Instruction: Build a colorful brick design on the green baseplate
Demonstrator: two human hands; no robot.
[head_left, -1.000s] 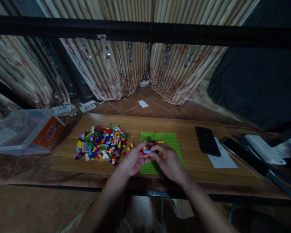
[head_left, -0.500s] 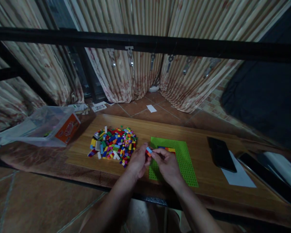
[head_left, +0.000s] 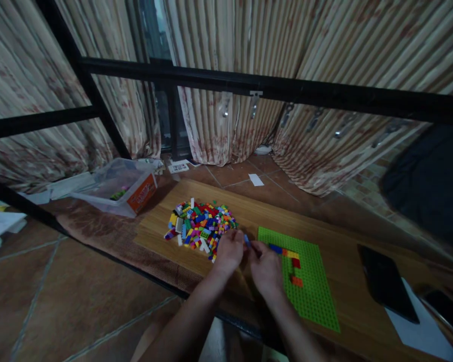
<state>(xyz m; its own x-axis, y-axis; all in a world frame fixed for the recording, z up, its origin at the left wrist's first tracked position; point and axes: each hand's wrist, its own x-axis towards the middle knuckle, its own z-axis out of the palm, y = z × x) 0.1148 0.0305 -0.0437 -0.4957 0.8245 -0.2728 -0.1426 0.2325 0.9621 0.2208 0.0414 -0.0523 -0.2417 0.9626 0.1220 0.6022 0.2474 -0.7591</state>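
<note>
My left hand [head_left: 229, 250] is closed at the near right edge of the pile of toy bricks [head_left: 202, 221]. Close beside it, my right hand [head_left: 266, 265] pinches with thumb and fingers. A small blue toy brick [head_left: 246, 241] shows between the two hands, with fingers of both on it; its lower part is hidden. To the right lies a green baseplate [head_left: 317, 281]. On it are a row of blue, orange and yellow bricks [head_left: 285, 252], a red brick [head_left: 296, 263] and a separate orange brick [head_left: 296, 281].
A clear plastic box [head_left: 115, 193] with an orange label stands left of the wooden board [head_left: 162, 236]. At right, a black phone [head_left: 387, 281] overlaps white paper [head_left: 419, 322], near another dark device [head_left: 447, 306]. A black metal bar [head_left: 272, 90] crosses before the curtains.
The view has swung left and tilted. Both hands, still together on the blue brick, have shifted left off the baseplate towards the pile, uncovering the bricks on the plate.
</note>
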